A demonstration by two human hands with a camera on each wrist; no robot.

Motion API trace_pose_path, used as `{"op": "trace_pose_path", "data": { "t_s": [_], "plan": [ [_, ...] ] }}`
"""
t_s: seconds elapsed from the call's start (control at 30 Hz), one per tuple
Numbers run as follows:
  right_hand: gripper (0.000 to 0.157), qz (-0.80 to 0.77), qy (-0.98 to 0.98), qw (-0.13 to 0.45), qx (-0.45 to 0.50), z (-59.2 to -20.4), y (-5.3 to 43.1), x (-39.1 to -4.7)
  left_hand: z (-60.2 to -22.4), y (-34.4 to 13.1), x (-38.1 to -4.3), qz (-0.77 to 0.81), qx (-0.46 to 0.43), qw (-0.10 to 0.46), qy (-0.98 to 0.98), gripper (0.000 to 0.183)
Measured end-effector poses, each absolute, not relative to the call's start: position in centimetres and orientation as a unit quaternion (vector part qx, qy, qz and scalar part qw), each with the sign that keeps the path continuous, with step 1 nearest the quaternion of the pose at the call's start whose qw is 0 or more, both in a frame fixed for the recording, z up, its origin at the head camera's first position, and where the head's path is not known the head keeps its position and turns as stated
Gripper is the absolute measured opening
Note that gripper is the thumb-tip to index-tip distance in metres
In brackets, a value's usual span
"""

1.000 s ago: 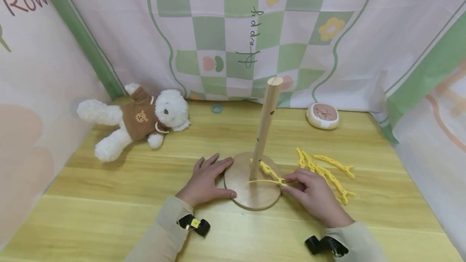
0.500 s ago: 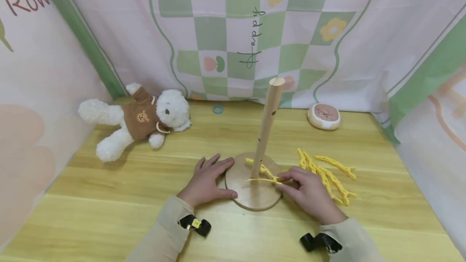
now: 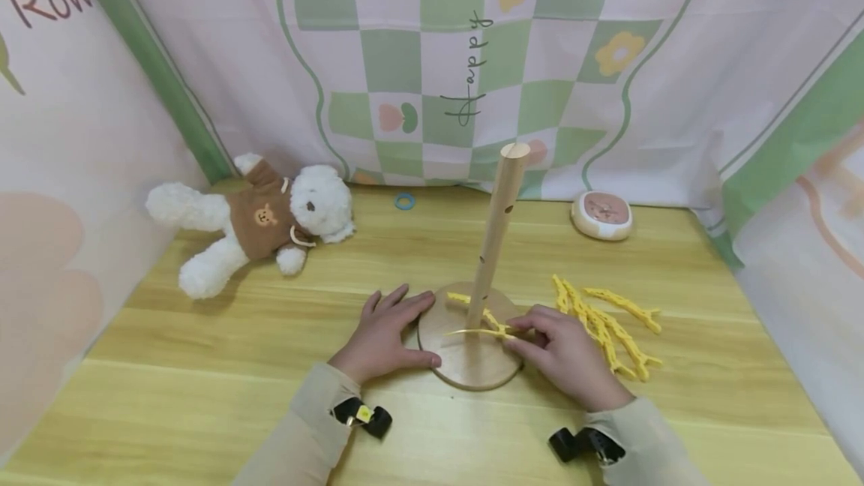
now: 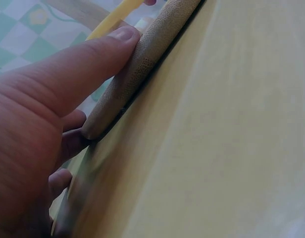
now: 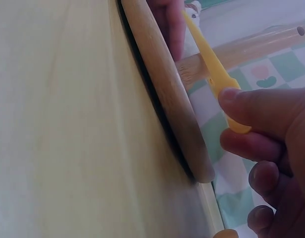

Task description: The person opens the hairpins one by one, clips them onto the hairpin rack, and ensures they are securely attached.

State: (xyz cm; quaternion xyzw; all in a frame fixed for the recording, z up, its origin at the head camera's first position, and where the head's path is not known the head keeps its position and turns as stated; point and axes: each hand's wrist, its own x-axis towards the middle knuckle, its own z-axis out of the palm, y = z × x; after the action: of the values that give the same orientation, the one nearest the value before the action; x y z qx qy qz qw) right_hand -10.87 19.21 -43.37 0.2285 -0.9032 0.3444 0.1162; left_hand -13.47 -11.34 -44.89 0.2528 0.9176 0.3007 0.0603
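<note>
My left hand (image 3: 383,334) lies spread at the left side of a round wooden base (image 3: 464,367), its thumb (image 4: 105,54) touching the rim. From that base rises a wooden post (image 3: 496,223) with small holes along it. At the base's right side my right hand (image 3: 568,355) pinches a yellow, branch-shaped piece (image 5: 219,74) between thumb and index finger. One thin prong of the piece crosses in front of the post; the other shows on both sides of it low down. Whether this prong runs through a hole or behind the post, I cannot tell.
Several loose yellow branch pieces (image 3: 617,328) lie right of the base, beside my right hand. A white plush bear (image 3: 253,227) in a brown top lies at the left. Further back are a blue ring (image 3: 404,201) and a white-and-pink rounded device (image 3: 602,216).
My right hand has moved left, carrying the yellow branch piece further past the post. My left hand has stayed on the base.
</note>
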Motion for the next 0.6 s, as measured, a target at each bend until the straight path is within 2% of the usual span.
{"op": "trace_pose_path", "data": {
  "t_s": [0.6],
  "plan": [
    [0.025,0.359,-0.890,0.105,0.259,-43.59,19.31,-11.02,-44.58,-11.15,-13.42,0.291,0.247,0.058,0.922,0.101]
  ]
}}
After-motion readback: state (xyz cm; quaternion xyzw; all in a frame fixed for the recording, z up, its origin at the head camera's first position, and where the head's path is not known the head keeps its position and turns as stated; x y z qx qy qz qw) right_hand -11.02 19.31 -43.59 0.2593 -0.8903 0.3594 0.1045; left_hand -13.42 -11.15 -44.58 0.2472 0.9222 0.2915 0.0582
